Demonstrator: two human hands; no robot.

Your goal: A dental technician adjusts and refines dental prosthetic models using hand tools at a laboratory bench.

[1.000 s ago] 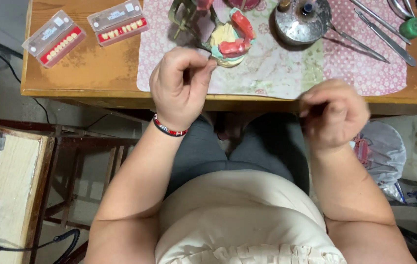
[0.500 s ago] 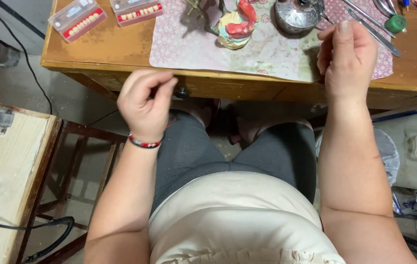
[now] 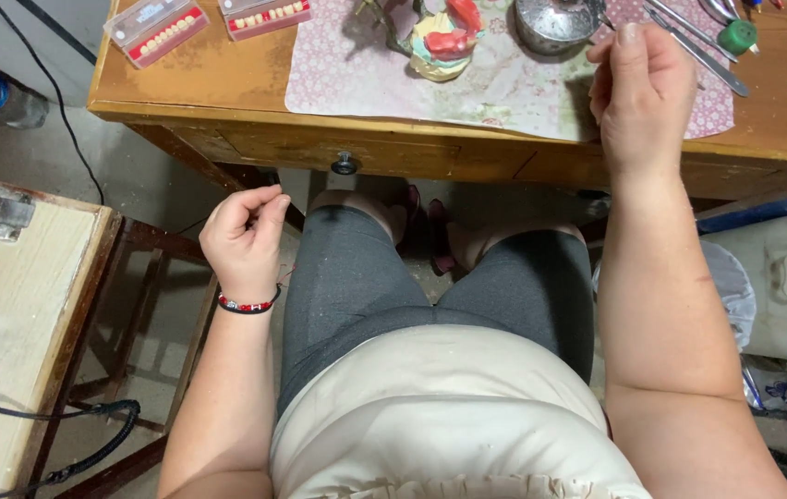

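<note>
Left hand (image 3: 244, 238) hangs below the counter (image 3: 227, 88) beside the thigh, fingertips pinched shut on something too small to identify; right hand (image 3: 641, 88) is raised over the patterned mat (image 3: 357, 79), fingers curled closed near the metal bowl (image 3: 555, 20), contents hidden. Two clear flat boxes of false teeth (image 3: 155, 26) on red strips lie at the counter's far left, away from the pink-and-cream dental model (image 3: 444, 42) on the mat.

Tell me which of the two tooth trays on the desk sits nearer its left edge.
The clear tooth tray at the desk's left corner; the other tray lies further right, toward the patterned mat.
</note>
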